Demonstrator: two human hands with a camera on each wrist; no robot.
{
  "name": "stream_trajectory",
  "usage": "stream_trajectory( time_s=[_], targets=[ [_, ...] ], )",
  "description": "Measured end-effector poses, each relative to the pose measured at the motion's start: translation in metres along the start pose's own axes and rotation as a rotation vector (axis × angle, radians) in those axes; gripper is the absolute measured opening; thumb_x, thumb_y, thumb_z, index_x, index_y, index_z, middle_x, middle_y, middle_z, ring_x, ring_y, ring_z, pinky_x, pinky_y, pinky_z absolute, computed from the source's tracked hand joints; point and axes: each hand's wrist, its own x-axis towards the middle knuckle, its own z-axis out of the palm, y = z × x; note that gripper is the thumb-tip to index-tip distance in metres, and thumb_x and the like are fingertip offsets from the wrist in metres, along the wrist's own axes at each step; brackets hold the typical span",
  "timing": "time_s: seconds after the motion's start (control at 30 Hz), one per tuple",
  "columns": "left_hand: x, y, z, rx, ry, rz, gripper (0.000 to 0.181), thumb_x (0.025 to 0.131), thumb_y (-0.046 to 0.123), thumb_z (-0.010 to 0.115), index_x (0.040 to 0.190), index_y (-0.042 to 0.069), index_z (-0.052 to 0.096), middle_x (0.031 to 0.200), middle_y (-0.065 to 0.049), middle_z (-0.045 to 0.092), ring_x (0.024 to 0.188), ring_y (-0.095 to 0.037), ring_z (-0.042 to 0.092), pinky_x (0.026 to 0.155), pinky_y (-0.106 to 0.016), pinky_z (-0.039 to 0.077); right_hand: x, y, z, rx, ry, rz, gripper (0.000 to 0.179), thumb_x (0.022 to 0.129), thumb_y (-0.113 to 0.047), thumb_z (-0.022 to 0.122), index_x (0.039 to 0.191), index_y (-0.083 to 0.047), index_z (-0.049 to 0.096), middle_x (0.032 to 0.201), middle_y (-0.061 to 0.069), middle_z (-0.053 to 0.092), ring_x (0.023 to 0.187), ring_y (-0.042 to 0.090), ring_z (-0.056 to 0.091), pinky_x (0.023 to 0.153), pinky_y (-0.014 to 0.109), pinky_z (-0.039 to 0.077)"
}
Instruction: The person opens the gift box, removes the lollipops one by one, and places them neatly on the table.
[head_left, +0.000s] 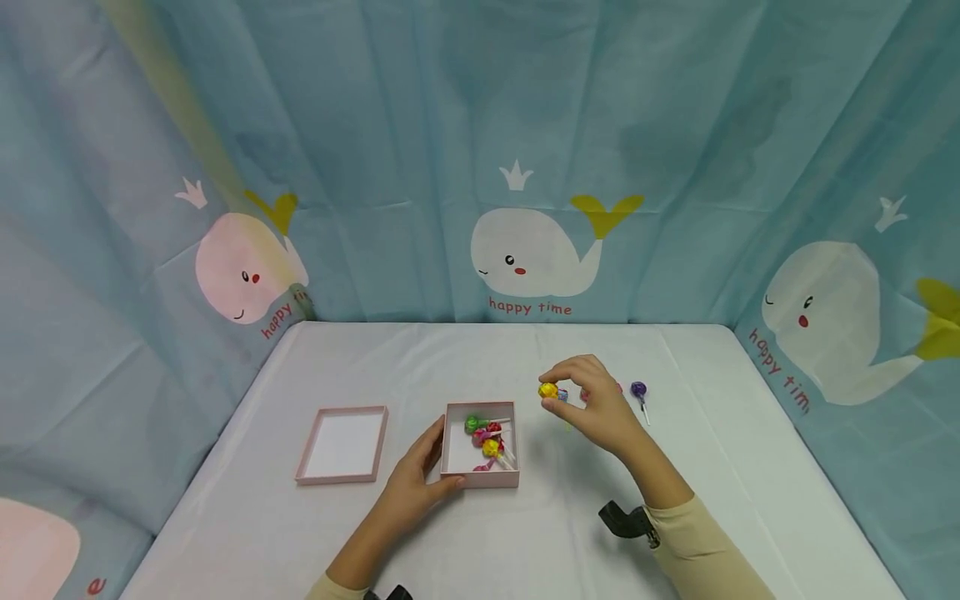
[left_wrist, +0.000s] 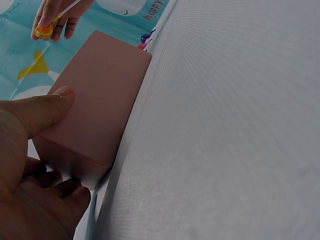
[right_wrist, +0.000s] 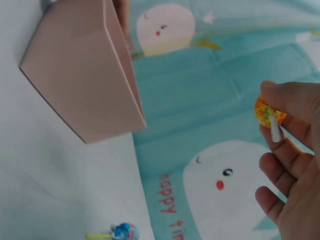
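Note:
Between thumb and fingertips, my right hand (head_left: 596, 407) pinches a yellow lollipop (head_left: 548, 390) above the table, to the right of an open pink box (head_left: 480, 481). In the right wrist view the white stick of that lollipop (right_wrist: 263, 111) points toward the camera. My left hand (head_left: 411, 482) grips the box at its near left corner, the thumb on the front wall and the fingers along the left side. Inside the box lie a green lollipop (head_left: 472, 424), another yellow lollipop (head_left: 491, 448) and several pink and red ones.
The shallow pink lid (head_left: 345, 446) lies on the white-covered table left of the box. A purple lollipop (head_left: 638, 389) lies to the right, and a blue lollipop (right_wrist: 125, 231) is beneath my right hand. Red ones show partly behind that hand. A whale-print curtain (head_left: 420, 167) surrounds the table.

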Motion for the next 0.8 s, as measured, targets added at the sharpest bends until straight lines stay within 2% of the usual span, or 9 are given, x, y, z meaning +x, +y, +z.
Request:
stream_trajectory(
  time_s=[0.23,0.5,0.67,0.8],
  targets=[
    [0.001,0.0,0.001,-0.006,-0.008,-0.014,0.103,0.081,0.027,0.088,0.164,0.025,0.027,0.168,-0.001,0.028,0.153,-0.025,0.032,0.122,-0.036,0.032,-0.005,0.01,-0.016,-0.029,0.044,0.036,0.029,0.081,-0.017,0.089,0.107,-0.021,0.076,0.111,-0.011,0.071,0.115,0.012,0.054,0.098,0.04,0.049],
    [0.0,0.002,0.002,-0.006,0.001,-0.028,0.104,0.08,0.026,0.089,0.163,0.025,0.028,0.168,-0.001,0.028,0.152,-0.025,0.032,0.122,-0.035,0.031,-0.007,0.022,-0.038,-0.093,0.101,0.077,0.028,0.08,-0.018,0.09,0.105,-0.023,0.077,0.107,-0.01,0.072,0.11,0.011,0.055,0.087,0.03,0.05],
    [-0.001,0.002,0.002,-0.005,-0.001,-0.031,0.103,0.08,0.028,0.089,0.163,0.024,0.028,0.168,-0.001,0.028,0.153,-0.025,0.032,0.122,-0.036,0.031,-0.01,0.032,-0.055,-0.105,0.138,0.127,0.026,0.083,-0.018,0.088,0.106,-0.022,0.077,0.108,-0.007,0.072,0.11,0.012,0.054,0.092,0.042,0.048],
    [0.0,0.002,0.001,0.0,0.004,-0.03,0.102,0.081,0.027,0.088,0.163,0.024,0.028,0.168,-0.001,0.028,0.153,-0.025,0.032,0.122,-0.036,0.032,-0.012,0.039,-0.069,-0.113,0.167,0.199,0.024,0.087,-0.022,0.085,0.11,-0.019,0.077,0.112,-0.001,0.07,0.115,0.018,0.055,0.101,0.057,0.047]
  ],
)
